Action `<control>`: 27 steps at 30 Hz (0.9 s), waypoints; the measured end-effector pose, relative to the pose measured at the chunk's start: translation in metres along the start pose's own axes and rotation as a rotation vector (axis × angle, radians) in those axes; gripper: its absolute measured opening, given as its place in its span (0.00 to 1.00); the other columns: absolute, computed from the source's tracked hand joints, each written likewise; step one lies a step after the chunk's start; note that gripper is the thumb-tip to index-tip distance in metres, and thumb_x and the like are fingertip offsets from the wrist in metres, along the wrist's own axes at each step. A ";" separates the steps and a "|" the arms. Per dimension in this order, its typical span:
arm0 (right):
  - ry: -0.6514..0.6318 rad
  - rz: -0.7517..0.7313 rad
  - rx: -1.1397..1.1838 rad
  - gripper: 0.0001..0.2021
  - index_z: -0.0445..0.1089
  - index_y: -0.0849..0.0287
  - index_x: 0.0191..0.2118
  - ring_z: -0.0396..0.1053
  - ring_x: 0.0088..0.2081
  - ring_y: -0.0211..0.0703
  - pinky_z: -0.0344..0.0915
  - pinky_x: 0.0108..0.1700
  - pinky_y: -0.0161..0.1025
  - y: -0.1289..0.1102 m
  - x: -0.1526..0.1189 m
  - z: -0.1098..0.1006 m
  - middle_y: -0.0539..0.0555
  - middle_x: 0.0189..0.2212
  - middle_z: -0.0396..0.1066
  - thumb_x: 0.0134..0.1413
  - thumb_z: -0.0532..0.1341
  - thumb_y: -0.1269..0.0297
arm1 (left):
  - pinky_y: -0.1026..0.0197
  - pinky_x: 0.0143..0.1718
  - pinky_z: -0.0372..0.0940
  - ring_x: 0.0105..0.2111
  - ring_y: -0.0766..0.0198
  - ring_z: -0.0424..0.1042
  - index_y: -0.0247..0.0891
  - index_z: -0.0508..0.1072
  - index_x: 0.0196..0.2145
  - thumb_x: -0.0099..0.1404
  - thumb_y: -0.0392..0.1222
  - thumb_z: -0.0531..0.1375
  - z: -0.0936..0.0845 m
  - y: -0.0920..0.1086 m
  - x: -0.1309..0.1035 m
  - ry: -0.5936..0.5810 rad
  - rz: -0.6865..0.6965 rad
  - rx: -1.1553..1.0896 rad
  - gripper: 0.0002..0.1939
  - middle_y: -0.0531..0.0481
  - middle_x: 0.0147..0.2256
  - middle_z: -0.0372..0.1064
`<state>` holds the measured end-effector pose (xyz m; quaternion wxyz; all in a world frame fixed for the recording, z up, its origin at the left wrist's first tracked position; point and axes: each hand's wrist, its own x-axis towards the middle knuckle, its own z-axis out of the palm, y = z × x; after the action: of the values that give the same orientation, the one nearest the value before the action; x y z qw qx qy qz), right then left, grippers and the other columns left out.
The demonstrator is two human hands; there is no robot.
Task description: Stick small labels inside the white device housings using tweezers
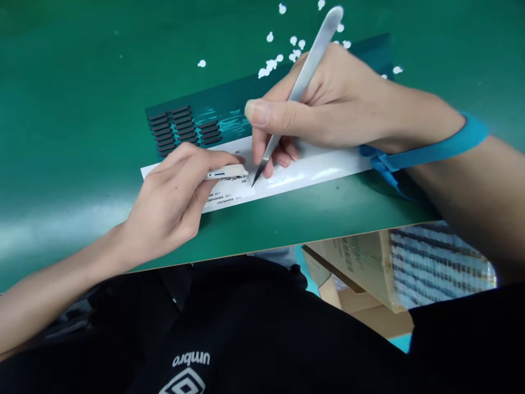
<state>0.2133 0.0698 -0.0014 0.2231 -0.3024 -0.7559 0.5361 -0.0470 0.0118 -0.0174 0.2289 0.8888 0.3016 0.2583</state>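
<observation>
Between the thumb and fingers of my left hand (174, 191) is a small white plastic part (225, 172) with a dark slot in its side. My right hand (324, 104) grips metal tweezers (309, 65), whose dark pointed tip slants down to a white label sheet (295, 178). That tip is just right of the white part, near the small printed labels on the sheet; whether a label is caught in it I cannot tell. Behind the label sheet lies a dark translucent strip (233, 98) carrying rows of small black bars (184, 126).
Small white round tabs (271, 64) are scattered over the far side of the green table (82, 109). A blue strap (438, 145) circles my right wrist. Below the table edge, an opened cardboard box (356, 262) stands beside a pack of striped parts (438, 268).
</observation>
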 end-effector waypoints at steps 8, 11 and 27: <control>-0.133 -0.034 0.003 0.18 0.83 0.52 0.35 0.76 0.25 0.28 0.73 0.27 0.22 0.007 0.003 -0.011 0.44 0.28 0.83 0.76 0.62 0.52 | 0.54 0.49 0.78 0.47 0.57 0.80 0.38 0.76 0.58 0.79 0.30 0.56 0.004 -0.009 -0.002 0.055 0.085 -0.027 0.15 0.47 0.52 0.83; -0.190 -0.016 -0.011 0.11 0.83 0.50 0.36 0.77 0.28 0.27 0.73 0.30 0.18 0.005 0.003 -0.015 0.40 0.28 0.82 0.72 0.66 0.58 | 0.54 0.50 0.78 0.48 0.57 0.79 0.38 0.76 0.58 0.80 0.31 0.55 0.005 -0.011 -0.003 0.039 0.055 -0.040 0.15 0.47 0.52 0.83; -0.215 -0.031 0.114 0.08 0.85 0.56 0.38 0.80 0.31 0.30 0.77 0.34 0.19 0.009 0.000 -0.028 0.46 0.33 0.86 0.67 0.71 0.58 | 0.52 0.49 0.78 0.47 0.55 0.81 0.35 0.78 0.55 0.78 0.31 0.57 0.002 -0.005 0.000 0.036 0.022 -0.059 0.14 0.43 0.51 0.84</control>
<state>0.2335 0.0912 -0.0006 0.1661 -0.2182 -0.7482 0.6041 -0.0482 0.0151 -0.0215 0.2469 0.8801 0.2882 0.2855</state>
